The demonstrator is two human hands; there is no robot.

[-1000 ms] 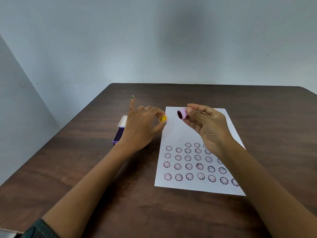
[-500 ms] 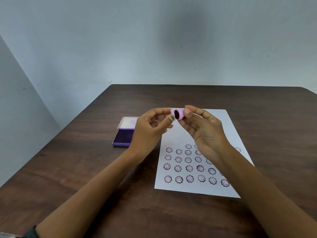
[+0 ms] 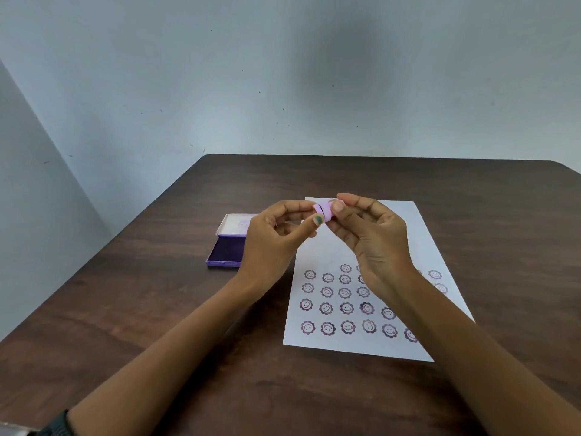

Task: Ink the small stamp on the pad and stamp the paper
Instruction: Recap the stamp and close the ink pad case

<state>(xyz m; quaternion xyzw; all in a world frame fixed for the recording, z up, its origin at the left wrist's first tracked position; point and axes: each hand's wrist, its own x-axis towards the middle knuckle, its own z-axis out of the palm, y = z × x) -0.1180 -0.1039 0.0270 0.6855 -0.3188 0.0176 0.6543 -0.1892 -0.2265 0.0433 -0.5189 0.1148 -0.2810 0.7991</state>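
1. The small stamp (image 3: 325,212) is held in the air above the far end of the paper (image 3: 405,221), pinched between the fingertips of both hands; it is touching neither the paper nor the ink pad (image 3: 227,251).
2. The left hand (image 3: 270,243) is closed on the stamp's left end with thumb and forefinger, and the right hand (image 3: 367,234) is closed on its right end, thumb in front. The other fingers of both hands are curled loosely.
3. Both forearms are raised off the worktop (image 3: 125,309) and angled inward, so the hands meet at the middle.
4. The step in hand is judged to be a fitting or adjusting of the stamp's two parts; whether they are being joined or parted cannot be told.
5. For a good result, the stamp should be gripped by its sides only, so the printing face stays clean.
6. The ink pad lies open to the left of the paper, partly hidden by the left hand. A flat, light press there is advised, then a straight press on the bare paper above the printed rows (image 3: 345,308).
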